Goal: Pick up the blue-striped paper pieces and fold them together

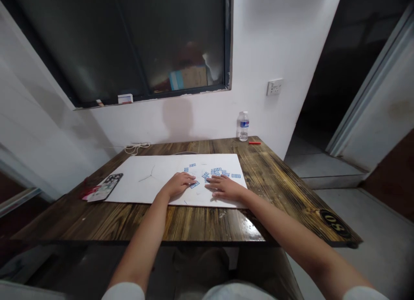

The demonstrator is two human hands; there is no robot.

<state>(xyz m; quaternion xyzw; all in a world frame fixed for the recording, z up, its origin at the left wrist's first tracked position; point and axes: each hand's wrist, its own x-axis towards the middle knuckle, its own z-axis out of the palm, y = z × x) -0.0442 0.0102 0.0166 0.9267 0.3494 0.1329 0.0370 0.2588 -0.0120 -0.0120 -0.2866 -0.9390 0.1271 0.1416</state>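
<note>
Loose blue-and-white pieces (pixel 216 171) lie just beyond our right grip (pixel 223 187), fewer beside our left grip (pixel 180 183); both are open, palms down. We see no neat row on the white board (pixel 129 187) beneath, atop the worktop (pixel 129 220).

Upper garment, one. Left sleeve (pixel 124 292): short, white, plain, curved hem; on the near side of the wooden tabletop (pixel 190 224), left of its middle. Right sleeve (pixel 364 294): short, matching white; beyond the tabletop's near right corner. Garment front (pixel 237 291): white to pale grey, rounded; near side of the tabletop, right of its middle. Left forearm (pixel 145 241), right forearm (pixel 281 224): bare, slender, tapering. Left hand (pixel 177 184), right hand (pixel 225 187): bare, slim-fingered.
</note>
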